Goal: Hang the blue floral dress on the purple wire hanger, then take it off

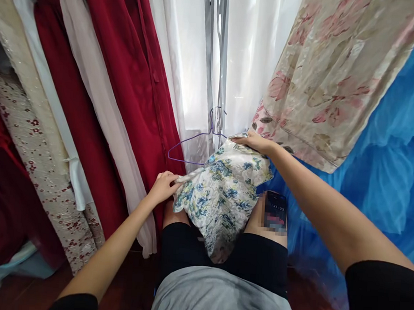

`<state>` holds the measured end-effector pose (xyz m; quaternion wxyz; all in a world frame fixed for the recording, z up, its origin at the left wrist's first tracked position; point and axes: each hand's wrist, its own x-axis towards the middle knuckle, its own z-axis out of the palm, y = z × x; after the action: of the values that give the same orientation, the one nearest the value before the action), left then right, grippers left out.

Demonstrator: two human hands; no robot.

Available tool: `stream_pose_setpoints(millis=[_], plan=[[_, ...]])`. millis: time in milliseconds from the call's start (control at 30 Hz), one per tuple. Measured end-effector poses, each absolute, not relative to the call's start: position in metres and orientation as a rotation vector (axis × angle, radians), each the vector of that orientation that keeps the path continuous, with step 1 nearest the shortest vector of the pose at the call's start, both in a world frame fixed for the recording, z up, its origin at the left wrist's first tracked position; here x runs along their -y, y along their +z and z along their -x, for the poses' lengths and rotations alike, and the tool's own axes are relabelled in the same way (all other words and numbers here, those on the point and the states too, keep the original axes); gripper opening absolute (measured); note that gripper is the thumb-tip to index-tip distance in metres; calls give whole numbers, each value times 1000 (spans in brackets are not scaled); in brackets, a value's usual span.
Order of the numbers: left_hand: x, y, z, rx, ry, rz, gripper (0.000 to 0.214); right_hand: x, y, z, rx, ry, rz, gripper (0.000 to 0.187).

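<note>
A white blouse-like garment [226, 189] with blue and green flowers drapes over my lap, its lower end hanging between my thighs. My left hand [163, 187] pinches its left edge near the shoulder. At its upper right, my right hand [255, 142] grips the cloth between thumb and fingers. A thin purple hanger [183, 142] stands behind the garment. Its left arm is bare, while its right end disappears behind or inside the cloth near my right hand; I cannot tell which.
Long dark red dresses [127, 75] hang at the left beside a floral beige one [41, 163]. White curtains [255, 50] and grey straps [209, 47] are ahead. A pink-flowered cloth [331, 78] and blue tulle [384, 175] hang at right. A phone [275, 208] lies on my right thigh.
</note>
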<state>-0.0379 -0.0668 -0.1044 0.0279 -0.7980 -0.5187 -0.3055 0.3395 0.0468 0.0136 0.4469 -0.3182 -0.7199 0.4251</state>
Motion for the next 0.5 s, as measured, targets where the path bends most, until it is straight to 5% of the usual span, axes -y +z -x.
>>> stream_pose_setpoints(millis=[233, 500], plan=[[-6, -68, 77, 1866, -842, 2210, 28, -47, 32, -346, 1907, 1095, 951, 31], [-34, 9, 31, 1579, -1604, 2430, 33, -47, 18, -345, 1750, 1088, 1116, 35]])
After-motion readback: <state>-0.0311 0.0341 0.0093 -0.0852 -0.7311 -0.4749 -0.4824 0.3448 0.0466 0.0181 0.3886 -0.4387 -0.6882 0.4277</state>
